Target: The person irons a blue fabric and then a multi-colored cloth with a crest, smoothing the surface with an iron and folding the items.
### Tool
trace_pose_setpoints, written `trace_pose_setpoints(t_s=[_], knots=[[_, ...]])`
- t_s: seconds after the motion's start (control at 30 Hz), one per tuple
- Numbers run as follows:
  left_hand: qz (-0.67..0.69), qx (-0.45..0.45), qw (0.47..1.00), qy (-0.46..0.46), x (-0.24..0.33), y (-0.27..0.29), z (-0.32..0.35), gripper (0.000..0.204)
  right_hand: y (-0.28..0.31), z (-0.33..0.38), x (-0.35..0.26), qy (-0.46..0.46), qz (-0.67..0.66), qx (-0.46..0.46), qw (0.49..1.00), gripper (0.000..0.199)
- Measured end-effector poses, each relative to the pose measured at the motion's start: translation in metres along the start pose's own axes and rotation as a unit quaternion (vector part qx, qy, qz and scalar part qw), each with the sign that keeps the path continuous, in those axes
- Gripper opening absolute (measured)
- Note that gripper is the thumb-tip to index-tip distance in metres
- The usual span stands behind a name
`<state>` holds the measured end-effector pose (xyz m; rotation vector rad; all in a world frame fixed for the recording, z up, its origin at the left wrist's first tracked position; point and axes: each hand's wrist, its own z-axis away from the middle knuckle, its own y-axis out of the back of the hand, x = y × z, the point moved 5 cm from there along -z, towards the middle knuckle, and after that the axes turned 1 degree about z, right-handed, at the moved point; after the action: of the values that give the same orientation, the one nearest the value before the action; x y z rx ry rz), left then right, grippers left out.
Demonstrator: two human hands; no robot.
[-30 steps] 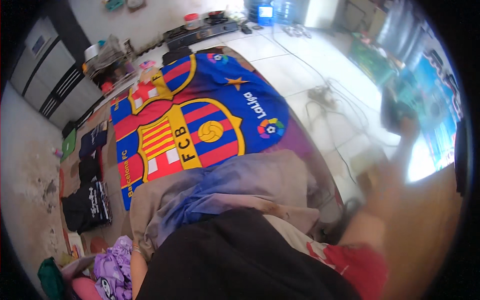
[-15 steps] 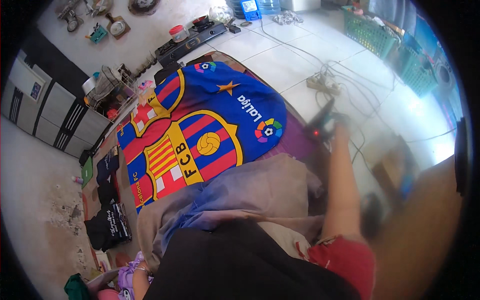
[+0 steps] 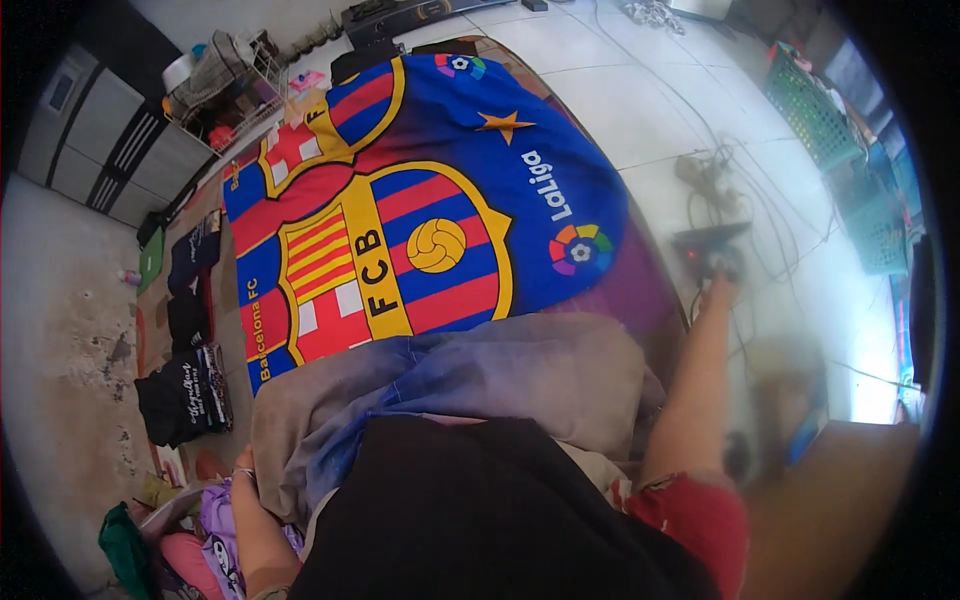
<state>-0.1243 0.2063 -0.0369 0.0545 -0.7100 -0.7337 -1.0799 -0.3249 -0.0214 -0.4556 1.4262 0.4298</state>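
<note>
On the right, my right hand (image 3: 722,278) grips the handle of a dark clothes iron (image 3: 708,236), slightly blurred, with a small red light. It is over the white floor beside the mat's right edge. A large blue, red and yellow printed cloth (image 3: 420,290) with a crest and a ball lies spread in front of me. Purple fabric (image 3: 640,300) shows under its right side. At the lower left, my left hand (image 3: 244,466) rests by the brown-grey fabric (image 3: 520,370) over my legs; its fingers are too unclear to read.
A power strip (image 3: 705,172) with tangled cords lies on the floor at right. Green baskets (image 3: 815,110) stand at the far right. Folded dark shirts (image 3: 185,395) line the left side, near a purple cloth (image 3: 222,530). A dish rack (image 3: 235,95) stands back left.
The view has shifted, so the stove slides toward the top edge. My right hand with the iron now appears lower and further right; my left hand shows more at the lower left.
</note>
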Motion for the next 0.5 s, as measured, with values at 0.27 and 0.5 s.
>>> trace_pose_setpoints(t_s=[0.27, 0.5], knots=[[0.077, 0.051, 0.995, 0.028, -0.014, 0.016, -0.093, 0.051, -0.088, 0.168, 0.055, -0.379, 0.148, -0.36, 0.84, 0.053], [0.255, 0.122, 0.954, 0.1, 0.024, -0.053, -0.111, 0.056, -0.161, 0.169, 0.079, -0.374, 0.195, -0.444, 0.79, 0.051]])
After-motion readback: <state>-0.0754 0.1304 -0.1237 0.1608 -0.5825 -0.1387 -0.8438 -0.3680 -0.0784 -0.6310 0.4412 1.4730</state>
